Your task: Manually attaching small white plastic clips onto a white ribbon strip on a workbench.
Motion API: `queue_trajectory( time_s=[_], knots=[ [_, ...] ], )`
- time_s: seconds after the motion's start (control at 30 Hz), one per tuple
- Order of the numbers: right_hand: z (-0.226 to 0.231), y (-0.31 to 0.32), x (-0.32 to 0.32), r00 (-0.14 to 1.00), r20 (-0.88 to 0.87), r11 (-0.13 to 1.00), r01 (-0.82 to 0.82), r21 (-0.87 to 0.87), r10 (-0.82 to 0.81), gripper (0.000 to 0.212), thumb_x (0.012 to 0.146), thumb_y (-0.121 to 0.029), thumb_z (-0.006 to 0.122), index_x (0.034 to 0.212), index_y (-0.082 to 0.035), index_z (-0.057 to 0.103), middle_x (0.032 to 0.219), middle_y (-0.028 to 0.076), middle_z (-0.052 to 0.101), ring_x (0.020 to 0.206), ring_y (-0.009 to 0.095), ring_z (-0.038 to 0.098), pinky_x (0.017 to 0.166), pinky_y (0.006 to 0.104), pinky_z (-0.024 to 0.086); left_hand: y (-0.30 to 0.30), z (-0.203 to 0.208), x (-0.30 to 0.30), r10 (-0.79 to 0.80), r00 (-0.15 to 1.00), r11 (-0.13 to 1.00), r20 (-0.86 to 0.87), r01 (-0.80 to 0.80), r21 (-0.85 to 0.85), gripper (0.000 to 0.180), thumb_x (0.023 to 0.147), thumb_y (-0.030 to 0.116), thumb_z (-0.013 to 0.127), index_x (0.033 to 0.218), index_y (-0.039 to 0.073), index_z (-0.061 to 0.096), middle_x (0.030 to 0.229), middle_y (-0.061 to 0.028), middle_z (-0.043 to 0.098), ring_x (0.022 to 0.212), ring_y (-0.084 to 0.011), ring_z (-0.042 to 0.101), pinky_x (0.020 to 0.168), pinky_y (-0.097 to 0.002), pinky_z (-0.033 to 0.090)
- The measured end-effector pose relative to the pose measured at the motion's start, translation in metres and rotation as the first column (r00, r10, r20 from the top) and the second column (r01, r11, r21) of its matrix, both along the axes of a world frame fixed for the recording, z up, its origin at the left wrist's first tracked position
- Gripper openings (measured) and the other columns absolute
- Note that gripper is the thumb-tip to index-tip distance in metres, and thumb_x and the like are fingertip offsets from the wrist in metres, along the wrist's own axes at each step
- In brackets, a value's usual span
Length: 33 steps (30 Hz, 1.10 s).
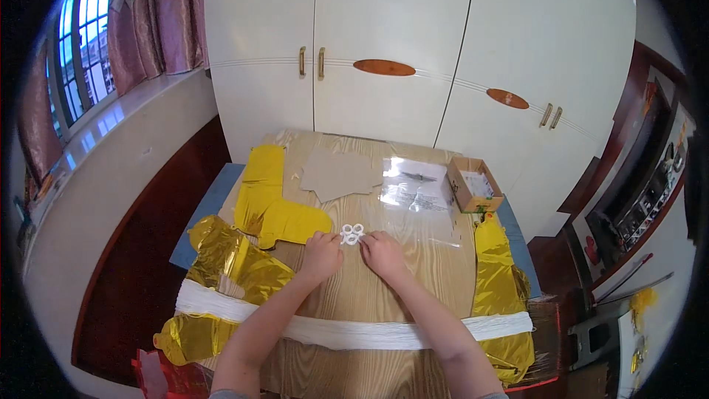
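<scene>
Near the middle of the wooden-patterned table, a small white piece with several round loops [352, 230] lies between my hands. My left hand [323, 257] has its fingers closed at the piece's left side. At its right side, my right hand [382, 254] is closed too, its fingertips pinching the edge. The exact grip is too small to see. Behind my forearms, a long bundle of white strings [354, 333] stretches across the table from left to right. Yellow foil balloons [295, 223], flat and uninflated, lie just left of my left hand.
More gold foil balloons lie at the left [221, 255] and right [493, 266] table edges. Grey-brown cardboard pieces [336, 172] sit at the back, beside clear plastic bags [417, 188]. An open cardboard box [474, 186] stands back right. White cupboards [384, 15] rise behind the table.
</scene>
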State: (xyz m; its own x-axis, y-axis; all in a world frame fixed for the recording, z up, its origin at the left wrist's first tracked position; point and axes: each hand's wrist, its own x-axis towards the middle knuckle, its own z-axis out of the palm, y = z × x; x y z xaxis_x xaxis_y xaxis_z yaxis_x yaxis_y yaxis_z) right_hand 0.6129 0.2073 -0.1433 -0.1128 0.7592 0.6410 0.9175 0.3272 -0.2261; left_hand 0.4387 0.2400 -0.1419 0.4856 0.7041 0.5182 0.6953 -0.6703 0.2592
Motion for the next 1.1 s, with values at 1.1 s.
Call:
queue_trajectory(
  time_s=[1.1],
  knots=[
    [0.032,-0.167,0.003,0.924,-0.281,0.848,-0.357,-0.391,0.260,0.010,0.075,-0.014,0.062,0.080,-0.006,0.063,0.075,0.009,0.055,0.070,0.026,0.055,0.064,0.0346,0.045,-0.139,0.029,-0.010,-0.307,0.928,0.897,0.212,0.356,-0.262,0.007,0.072,0.011,0.058,0.078,0.008,0.056,0.076,-0.0087,0.052,0.074,-0.0266,0.053,0.067,-0.0367,0.043]
  ],
)
